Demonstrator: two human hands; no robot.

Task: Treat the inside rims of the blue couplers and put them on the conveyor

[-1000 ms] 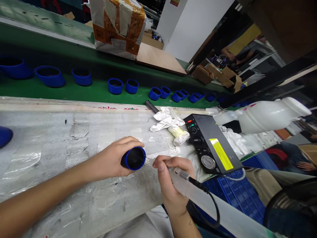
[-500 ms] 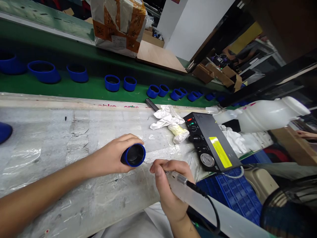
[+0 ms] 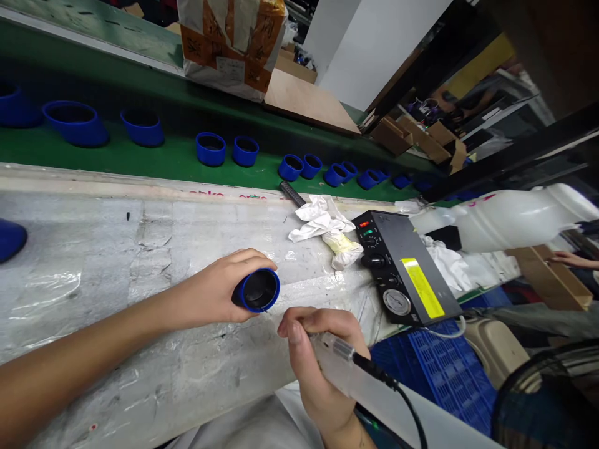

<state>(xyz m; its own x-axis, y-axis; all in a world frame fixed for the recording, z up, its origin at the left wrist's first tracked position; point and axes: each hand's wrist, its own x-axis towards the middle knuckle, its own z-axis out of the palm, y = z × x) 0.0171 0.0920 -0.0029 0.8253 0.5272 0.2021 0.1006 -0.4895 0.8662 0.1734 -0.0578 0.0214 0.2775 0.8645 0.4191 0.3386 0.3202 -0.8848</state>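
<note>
A: What does the left hand [image 3: 213,293] hold?

B: Its fingers [image 3: 246,255] wrap a blue cup [image 3: 258,290]. The cup lies on its side, low at the plastic-covered surface [image 3: 140,249], with its open mouth facing the right hand [image 3: 318,355].

A: And the right?

B: Its fingers [image 3: 322,318] are closed around a clear pen tool [image 3: 344,358] with a black cord. The tip is hidden, just beside the cup. A control box [image 3: 407,274] sits beyond the right fingers, and white rags [image 3: 325,227] lie past the cup.
</note>
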